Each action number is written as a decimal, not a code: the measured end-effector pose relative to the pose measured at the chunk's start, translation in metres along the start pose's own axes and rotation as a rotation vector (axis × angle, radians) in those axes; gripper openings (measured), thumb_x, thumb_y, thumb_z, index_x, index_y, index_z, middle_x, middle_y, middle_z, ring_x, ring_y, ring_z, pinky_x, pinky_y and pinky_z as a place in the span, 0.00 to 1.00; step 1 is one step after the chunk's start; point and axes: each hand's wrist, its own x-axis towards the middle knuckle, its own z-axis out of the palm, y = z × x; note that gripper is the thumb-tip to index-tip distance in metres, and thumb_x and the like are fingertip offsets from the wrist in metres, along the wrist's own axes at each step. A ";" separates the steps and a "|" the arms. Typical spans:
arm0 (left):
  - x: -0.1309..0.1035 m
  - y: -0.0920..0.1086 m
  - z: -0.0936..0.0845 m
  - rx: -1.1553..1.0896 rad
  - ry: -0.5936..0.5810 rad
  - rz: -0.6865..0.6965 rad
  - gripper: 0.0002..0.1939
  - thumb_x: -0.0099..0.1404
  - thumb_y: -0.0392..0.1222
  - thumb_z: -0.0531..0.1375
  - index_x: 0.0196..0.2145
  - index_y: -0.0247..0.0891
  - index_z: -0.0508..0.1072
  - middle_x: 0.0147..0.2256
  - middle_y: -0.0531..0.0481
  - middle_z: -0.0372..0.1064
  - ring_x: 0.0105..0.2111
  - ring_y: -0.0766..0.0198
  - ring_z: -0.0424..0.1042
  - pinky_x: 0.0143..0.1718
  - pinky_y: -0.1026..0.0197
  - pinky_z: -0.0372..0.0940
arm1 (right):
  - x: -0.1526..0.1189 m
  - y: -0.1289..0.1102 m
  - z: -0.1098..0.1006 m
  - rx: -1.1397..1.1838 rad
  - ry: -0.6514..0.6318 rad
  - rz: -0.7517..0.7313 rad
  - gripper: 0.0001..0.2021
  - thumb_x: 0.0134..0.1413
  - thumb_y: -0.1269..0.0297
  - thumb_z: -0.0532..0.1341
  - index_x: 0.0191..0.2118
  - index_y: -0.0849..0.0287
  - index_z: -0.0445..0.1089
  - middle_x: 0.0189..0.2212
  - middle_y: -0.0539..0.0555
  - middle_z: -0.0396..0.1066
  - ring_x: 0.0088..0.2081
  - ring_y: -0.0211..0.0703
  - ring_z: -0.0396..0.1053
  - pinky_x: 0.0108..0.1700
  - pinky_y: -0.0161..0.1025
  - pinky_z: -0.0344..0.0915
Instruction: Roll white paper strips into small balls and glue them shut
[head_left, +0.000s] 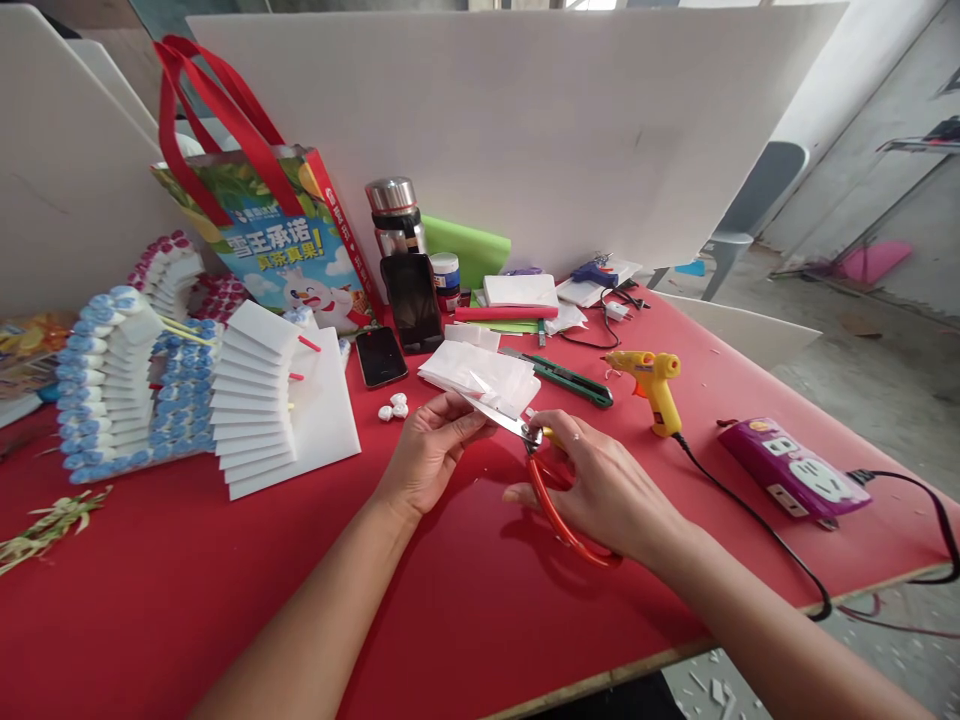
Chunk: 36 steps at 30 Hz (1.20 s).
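1. Scissors point(514, 424), orange-handled: near centre, toward 5 o'clock; blades pointing to 10 o'clock.
2. Right hand point(592, 470): fingers curled around the handles.
3. Left hand point(439, 445): fingers together beside the blades; contents of pinch not discernible.
4. White sheets point(472, 372): on worktop point(450, 600), 12 o'clock of blades.
5. Likely hazards: nicked left fingertips, from blades closing so near; snagged sheets, from straying tips.

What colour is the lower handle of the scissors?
The lower handle is orange-red, seen best in the head view.
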 end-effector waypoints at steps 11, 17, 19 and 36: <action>0.000 0.000 0.002 0.003 0.040 -0.024 0.11 0.52 0.38 0.74 0.34 0.37 0.82 0.35 0.48 0.80 0.37 0.62 0.78 0.46 0.59 0.73 | -0.003 -0.001 0.005 -0.009 0.050 -0.028 0.20 0.60 0.47 0.59 0.51 0.56 0.66 0.33 0.55 0.70 0.25 0.42 0.63 0.30 0.38 0.60; 0.001 -0.002 -0.002 0.005 0.010 -0.028 0.09 0.55 0.38 0.73 0.35 0.37 0.83 0.35 0.49 0.80 0.37 0.64 0.78 0.44 0.63 0.73 | -0.006 0.001 0.006 -0.004 0.032 -0.025 0.20 0.62 0.46 0.58 0.48 0.57 0.67 0.30 0.53 0.69 0.23 0.41 0.60 0.28 0.37 0.57; 0.001 -0.002 -0.003 0.009 0.005 -0.028 0.09 0.55 0.38 0.72 0.36 0.37 0.83 0.36 0.48 0.80 0.37 0.65 0.78 0.44 0.63 0.73 | -0.007 0.001 0.006 -0.003 0.035 -0.025 0.21 0.62 0.45 0.58 0.48 0.57 0.66 0.30 0.53 0.69 0.23 0.41 0.60 0.28 0.36 0.57; 0.001 0.004 -0.004 -0.127 0.022 -0.060 0.11 0.55 0.34 0.73 0.38 0.36 0.84 0.38 0.47 0.81 0.35 0.67 0.80 0.41 0.68 0.75 | -0.013 0.008 -0.003 0.149 0.109 0.088 0.19 0.61 0.45 0.61 0.47 0.53 0.63 0.20 0.42 0.57 0.21 0.38 0.55 0.25 0.34 0.54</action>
